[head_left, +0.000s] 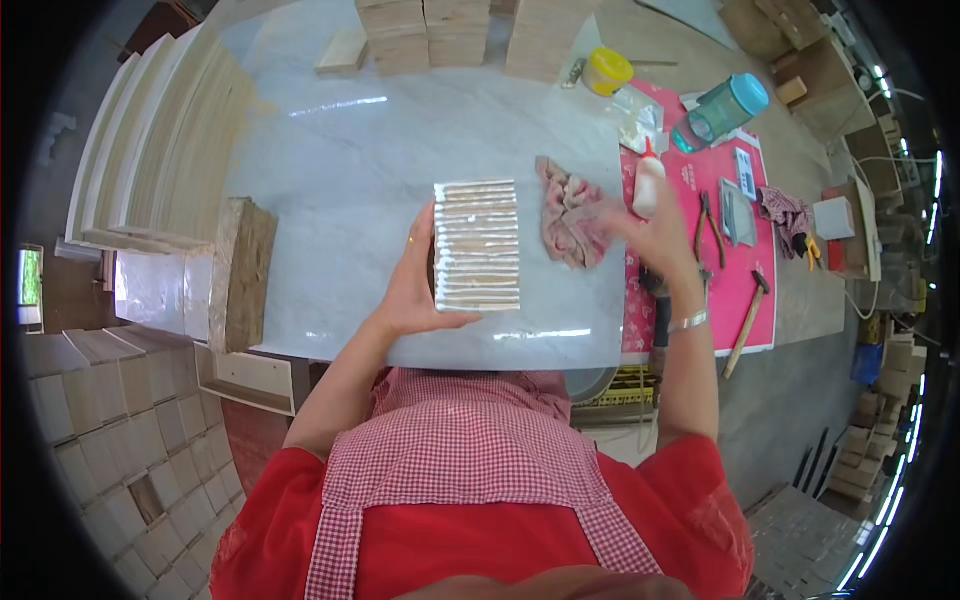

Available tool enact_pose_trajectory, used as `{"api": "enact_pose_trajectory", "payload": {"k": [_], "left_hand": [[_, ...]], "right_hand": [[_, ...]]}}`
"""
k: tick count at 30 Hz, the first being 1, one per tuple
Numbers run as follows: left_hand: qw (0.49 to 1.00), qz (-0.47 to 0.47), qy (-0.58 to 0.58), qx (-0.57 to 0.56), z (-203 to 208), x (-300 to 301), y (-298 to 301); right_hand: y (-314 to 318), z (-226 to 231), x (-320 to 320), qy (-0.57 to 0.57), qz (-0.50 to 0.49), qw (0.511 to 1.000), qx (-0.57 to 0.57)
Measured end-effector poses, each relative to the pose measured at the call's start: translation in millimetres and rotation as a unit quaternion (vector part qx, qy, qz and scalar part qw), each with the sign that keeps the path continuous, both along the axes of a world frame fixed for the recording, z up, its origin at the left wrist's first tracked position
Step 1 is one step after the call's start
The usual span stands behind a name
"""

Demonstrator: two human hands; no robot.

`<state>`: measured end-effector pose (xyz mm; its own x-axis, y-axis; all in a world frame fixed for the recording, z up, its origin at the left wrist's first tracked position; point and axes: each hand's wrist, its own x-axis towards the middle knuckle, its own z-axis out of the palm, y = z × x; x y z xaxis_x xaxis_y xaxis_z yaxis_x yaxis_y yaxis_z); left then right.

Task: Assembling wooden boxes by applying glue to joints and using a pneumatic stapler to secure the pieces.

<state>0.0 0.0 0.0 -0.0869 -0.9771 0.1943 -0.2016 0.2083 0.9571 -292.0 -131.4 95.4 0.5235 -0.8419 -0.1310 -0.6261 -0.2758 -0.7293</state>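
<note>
My left hand [408, 285] grips a stack of thin wooden boards [478, 247], its fingers along the left side and its thumb at the near edge. White glue streaks the boards' upturned edges, with blobs along their left ends. To the right, my right hand [655, 238] is over the table beside a white glue bottle [649, 190] with a red tip. Its fingers are smeared by motion, so whether they touch the bottle is unclear. A stained, crumpled rag [572, 215] lies between the boards and my right hand.
Tall wooden panels [165, 140] and a rough wood block [242, 275] stand at the left. Wood stacks [455, 35] line the back. On the right are a yellow tub [607, 72], a teal bottle [722, 112], pliers [703, 225] and a hammer [748, 325] on a pink mat [740, 270].
</note>
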Motion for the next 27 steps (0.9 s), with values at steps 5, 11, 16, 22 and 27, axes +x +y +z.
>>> {"api": "enact_pose_trajectory", "payload": {"k": [5,11,16,22,27], "left_hand": [[0.998,0.004,0.054,0.021,10,-4,-1],[0.975,-0.027,0.145,0.166,19,0,-23],[0.965,-0.062,0.226,0.115,46,-27,-66],[0.974,-0.126,0.179,0.053,55,-60,-178],[0.985,-0.137,0.102,-0.001,31,-88,-262]], "right_hand": [[41,-32,50,-0.034,0.151,0.988,-0.031],[26,-52,66,-0.233,0.169,0.957,-0.018],[1,-35,46,-0.262,0.129,0.955,-0.041],[-81,-24,4,-0.186,0.073,0.975,-0.095],[-132,-22,-21,-0.196,0.008,0.980,0.015]]}}
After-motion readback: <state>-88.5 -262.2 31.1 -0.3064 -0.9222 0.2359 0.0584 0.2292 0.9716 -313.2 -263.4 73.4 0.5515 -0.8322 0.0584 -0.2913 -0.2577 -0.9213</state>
